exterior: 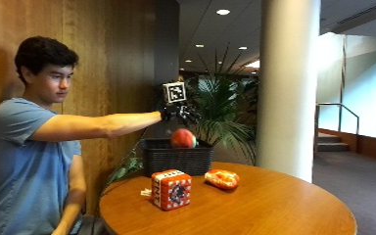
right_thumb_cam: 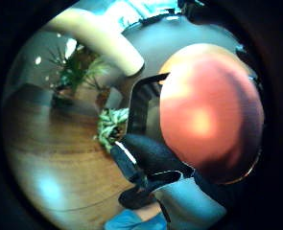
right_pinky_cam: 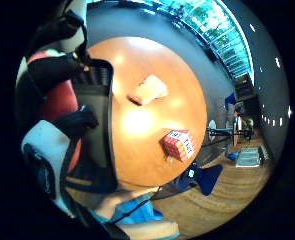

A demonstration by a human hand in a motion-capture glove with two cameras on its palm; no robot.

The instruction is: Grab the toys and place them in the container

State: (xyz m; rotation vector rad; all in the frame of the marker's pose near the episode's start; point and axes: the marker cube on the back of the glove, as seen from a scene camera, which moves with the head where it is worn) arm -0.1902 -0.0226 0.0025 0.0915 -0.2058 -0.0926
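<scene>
In the outside view my gloved right hand [exterior: 179, 113] is stretched out over the black woven basket [exterior: 177, 159] at the table's back edge. A red ball [exterior: 183, 138] sits just under the fingers, level with the basket's rim, with a small gap showing between it and the hand. Both palm views show the ball close by [right_thumb_cam: 210, 115] [right_pinky_cam: 57, 102], with gloved fingers [right_thumb_cam: 150, 153] beside it and the basket [right_pinky_cam: 96, 130] beneath. On the table stand a red and white cube toy [exterior: 172, 189] [right_pinky_cam: 178, 144] and an orange ring-shaped toy [exterior: 222, 178] [right_pinky_cam: 148, 90].
The round wooden table [exterior: 266, 208] stretches to the right of the toys. A potted palm [exterior: 223, 105] and a white column [exterior: 289, 88] stand behind the basket. A wood-panelled wall is at the left. The person's bare arm hangs at their side.
</scene>
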